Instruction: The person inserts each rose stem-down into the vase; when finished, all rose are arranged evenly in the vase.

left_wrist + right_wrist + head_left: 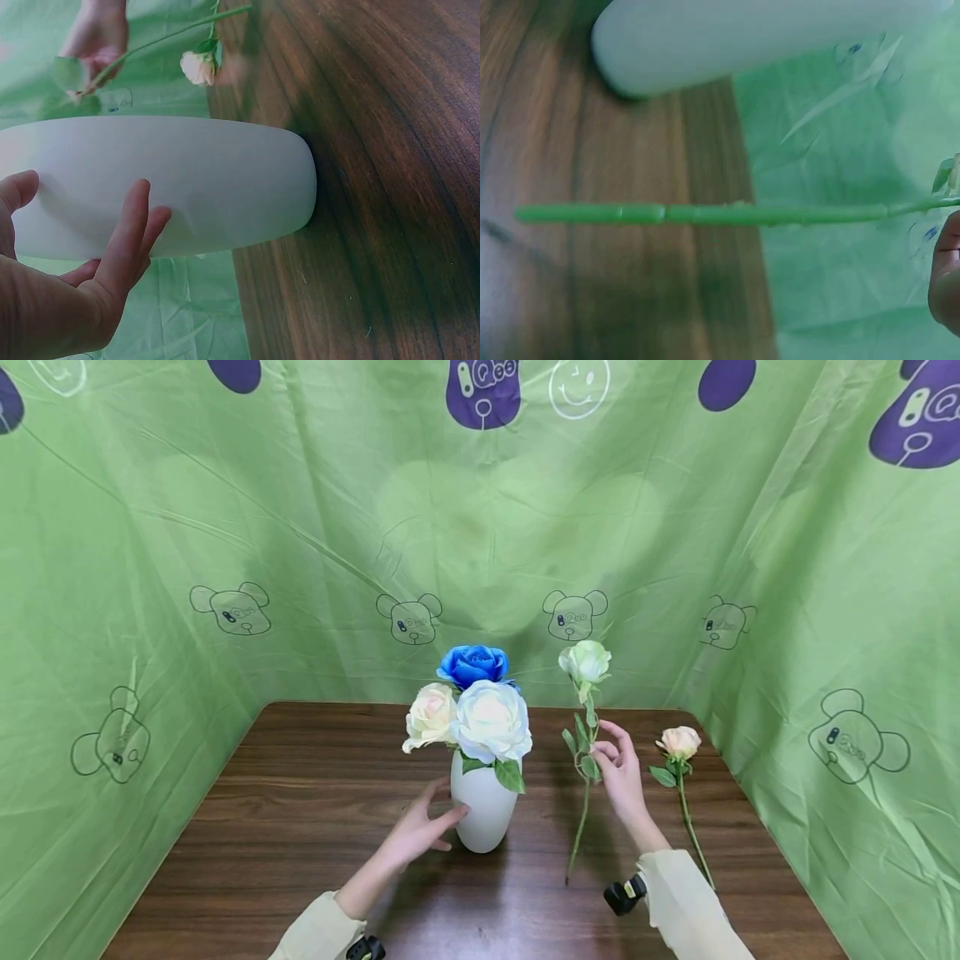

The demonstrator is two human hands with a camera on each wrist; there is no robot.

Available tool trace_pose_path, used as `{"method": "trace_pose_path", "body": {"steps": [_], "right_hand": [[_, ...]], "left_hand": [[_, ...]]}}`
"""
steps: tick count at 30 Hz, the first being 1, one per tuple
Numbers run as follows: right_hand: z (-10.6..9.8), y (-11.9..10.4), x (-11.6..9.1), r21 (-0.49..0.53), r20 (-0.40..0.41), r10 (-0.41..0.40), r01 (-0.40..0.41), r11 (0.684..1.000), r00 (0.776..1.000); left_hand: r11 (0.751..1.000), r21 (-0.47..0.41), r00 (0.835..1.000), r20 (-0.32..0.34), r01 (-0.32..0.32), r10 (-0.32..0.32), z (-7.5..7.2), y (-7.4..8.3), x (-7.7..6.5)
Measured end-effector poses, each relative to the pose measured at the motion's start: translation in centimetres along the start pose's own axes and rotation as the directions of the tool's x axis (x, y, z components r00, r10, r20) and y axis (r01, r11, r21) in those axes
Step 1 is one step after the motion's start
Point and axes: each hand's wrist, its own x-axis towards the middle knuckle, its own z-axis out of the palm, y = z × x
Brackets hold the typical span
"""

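We see the pale green rose [587,662] to the right of the white vase [486,802], held roughly upright over the table [315,793], its bare stem [705,215] pointing down. Our right hand [621,772] pinches that stem between thumb and fingers, around its leaves. Our left hand [422,829] is at the vase's left side, its fingers spread and loosely extended against it; we cannot tell how firmly they press. The vase stands upright, holding a blue rose [472,665] at the far side, a cream rose [431,714] at left and a large bluish-white rose [492,721] nearest us. Farther right, a pale pink rose [681,742] lies on the table. Green fabric [480,527] printed with bear outlines hangs behind and along both sides.
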Motion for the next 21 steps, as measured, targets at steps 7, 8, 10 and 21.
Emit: {"method": "trace_pose_path", "body": {"steps": [7,8,10,21], "right_hand": [[1.6,-2.9,-0.1,0.143,0.044,-0.068,0.061,0.988,0.997],[1.8,-3.3,-0.1,0.157,0.045,-0.085,0.077,0.985,0.995],[2.2,-3.9,-0.1,0.174,0.045,-0.126,0.117,0.978,0.991],[3.5,-7.7,0.4,0.293,-0.048,-0.299,0.300,0.908,0.953]], "left_hand": [[1.000,-0.007,1.000,0.003,0.000,0.000,-0.1,-0.1,0.0],[1.000,-0.007,1.000,0.003,0.001,-0.001,-0.1,-0.1,0.0],[1.000,-0.007,1.000,0.003,0.002,-0.002,-0.1,-0.1,0.0],[1.000,-0.008,1.000,0.004,-0.001,0.001,0.0,-0.2,0.1]]}}
